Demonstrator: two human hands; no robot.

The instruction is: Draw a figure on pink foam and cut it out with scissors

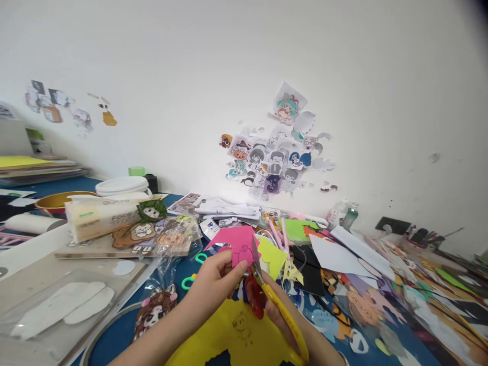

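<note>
My left hand [217, 277] is closed on a piece of bright pink paper [234, 239], thumb on top, near a small figure drawn on it. In my right hand [275, 314] is a pair of scissors [280, 305] with a yellow handle. Their blades point up and meet the pink paper's right edge. A glossy red part [254, 296] shows beside the handle; I cannot tell whether it belongs to the scissors. Beneath both hands lies yellow paper [213, 333] with a pencil-like animal drawing on it.
Green scissor-like handles [187, 282] lie left of my hands. Further left are a tissue pack [102, 218] and a plastic sleeve [41, 300] with white cutouts. Lime paper [272, 256], a black sheet [308, 267] and white paper [339, 256] lie to the right. Bottles [349, 216] stand by the wall.
</note>
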